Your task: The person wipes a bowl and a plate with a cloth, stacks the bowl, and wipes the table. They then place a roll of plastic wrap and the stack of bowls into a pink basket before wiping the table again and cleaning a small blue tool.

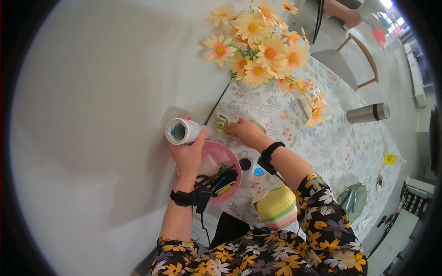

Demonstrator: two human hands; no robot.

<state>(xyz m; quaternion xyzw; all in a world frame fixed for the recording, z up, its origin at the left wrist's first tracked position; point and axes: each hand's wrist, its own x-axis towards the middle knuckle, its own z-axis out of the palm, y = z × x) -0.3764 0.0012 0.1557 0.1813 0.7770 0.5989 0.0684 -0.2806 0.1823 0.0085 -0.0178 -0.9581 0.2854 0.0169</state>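
Note:
My left hand grips a white roll with a hollow core, raised close to the wall. Under my right hand lies a green cloth on the floral tablecloth, and my fingers press or pinch it. Just below the left hand is a pink bowl with pens, scissors and a pale round item in it. A dark round lid or cap and a clear bottle with a blue cap stand beside the bowl.
Orange artificial daisies lean over the table's far end, with a white tube nearby. A steel flask, a green glass plate and a striped knitted item are also on the table. The wall borders the left side.

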